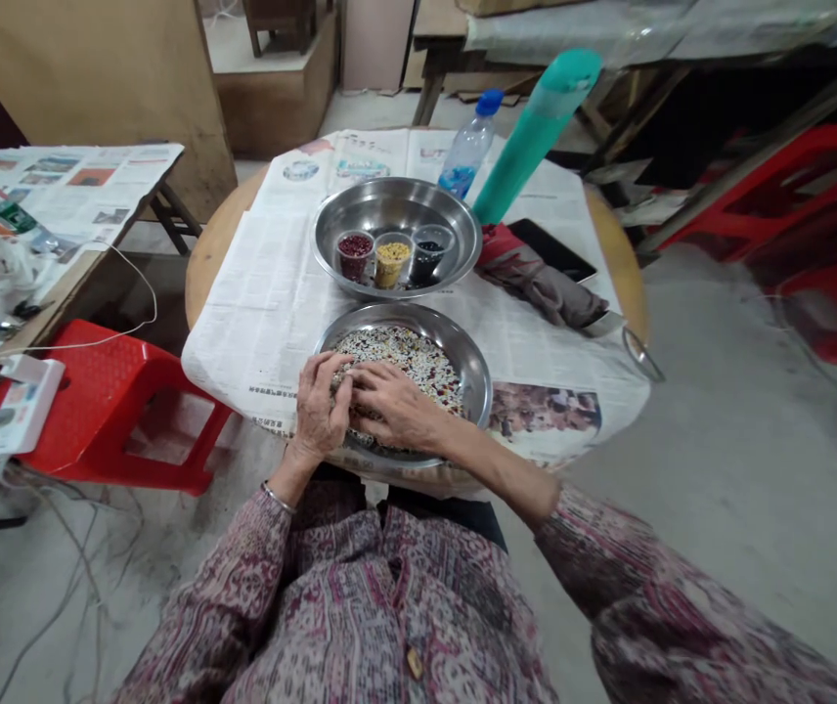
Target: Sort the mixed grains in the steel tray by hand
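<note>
A steel bowl [484,376] at the table's near side holds a spread of mixed grains and beans [408,352], mostly white with dark red, yellow and black bits. Over its left rim my left hand [322,403] is curled, thumb and fingers close together. My right hand [398,406] meets it from the right, low over the grains, its fingers bent in against the left. Whatever lies between the fingers is hidden. Behind stands a larger steel bowl [396,200] with three clear cups in it: red beans [355,259], yellow grains [392,262] and black beans [428,259].
Newspaper [242,293] covers the round table. At its back right are a water bottle [468,147], a tall green cylinder [536,137], a dark phone-like slab [554,249] and a folded umbrella [550,288]. A red stool [117,411] carrying a power strip [26,406] stands left.
</note>
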A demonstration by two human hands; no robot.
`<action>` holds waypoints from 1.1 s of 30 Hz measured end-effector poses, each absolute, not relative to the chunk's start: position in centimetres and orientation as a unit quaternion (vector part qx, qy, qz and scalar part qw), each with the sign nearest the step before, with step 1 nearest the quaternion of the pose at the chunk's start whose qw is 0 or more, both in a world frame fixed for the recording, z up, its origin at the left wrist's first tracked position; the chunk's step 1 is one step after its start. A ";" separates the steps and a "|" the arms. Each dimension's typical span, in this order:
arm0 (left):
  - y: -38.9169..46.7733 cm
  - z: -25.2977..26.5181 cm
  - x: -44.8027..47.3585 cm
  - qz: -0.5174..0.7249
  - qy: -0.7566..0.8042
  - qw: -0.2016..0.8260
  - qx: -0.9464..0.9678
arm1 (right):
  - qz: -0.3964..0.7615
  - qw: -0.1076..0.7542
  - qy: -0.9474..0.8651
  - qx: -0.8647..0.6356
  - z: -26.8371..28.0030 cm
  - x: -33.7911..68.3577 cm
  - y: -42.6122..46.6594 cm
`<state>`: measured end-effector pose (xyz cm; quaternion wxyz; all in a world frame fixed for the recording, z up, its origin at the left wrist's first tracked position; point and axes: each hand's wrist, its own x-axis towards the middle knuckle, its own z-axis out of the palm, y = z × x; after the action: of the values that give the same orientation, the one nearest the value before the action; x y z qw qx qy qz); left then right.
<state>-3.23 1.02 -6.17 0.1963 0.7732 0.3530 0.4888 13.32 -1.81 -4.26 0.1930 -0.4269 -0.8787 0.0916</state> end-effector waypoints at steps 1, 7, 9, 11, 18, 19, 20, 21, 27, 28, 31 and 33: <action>1.0 -6.2 -3.2 0.486 0.352 0.197 0.775 | 0.094 0.188 -0.887 -0.410 -4.3 14.0 -2.4; 1.1 -6.2 -3.3 0.480 0.354 0.191 0.780 | 0.048 0.190 -0.846 -0.495 -4.2 19.9 -3.3; 1.1 -6.3 -3.3 0.480 0.353 0.189 0.780 | 0.037 0.190 -0.804 -0.562 -3.8 21.4 -3.2; 1.1 -6.3 -3.2 0.477 0.356 0.188 0.782 | 0.047 0.158 -0.780 -0.603 -3.0 22.1 -3.3; 1.1 -6.2 -3.2 0.479 0.357 0.187 0.780 | 0.184 -0.067 -0.801 -0.566 -0.7 21.1 -4.7; 1.1 -6.2 -3.2 0.477 0.358 0.188 0.780 | 0.178 -0.069 -0.801 -0.567 -0.8 20.9 -4.5; 1.1 -6.2 -3.2 0.475 0.360 0.189 0.780 | 0.168 -0.057 -0.803 -0.570 -1.1 20.9 -4.2; 1.1 -6.2 -3.2 0.473 0.361 0.190 0.781 | 0.155 -0.033 -0.804 -0.573 -1.4 20.8 -3.7; 1.1 -6.3 -3.2 0.479 0.353 0.184 0.782 | 0.093 0.119 -0.781 -0.606 -3.1 20.0 -0.2; 1.1 -6.3 -3.2 0.480 0.351 0.184 0.783 | 0.080 0.131 -0.769 -0.621 -3.2 19.5 0.2; 1.1 -6.2 -3.2 0.478 0.353 0.184 0.783 | 0.049 0.145 -0.737 -0.658 -3.5 17.6 1.0; 1.0 -6.1 -3.2 0.474 0.360 0.185 0.782 | 0.042 0.150 -0.746 -0.647 -3.6 16.1 0.9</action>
<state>-3.19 0.98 -6.12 0.1853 0.7819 0.3604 0.4737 16.10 0.93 -3.59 0.1500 -0.6472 -0.7462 0.0425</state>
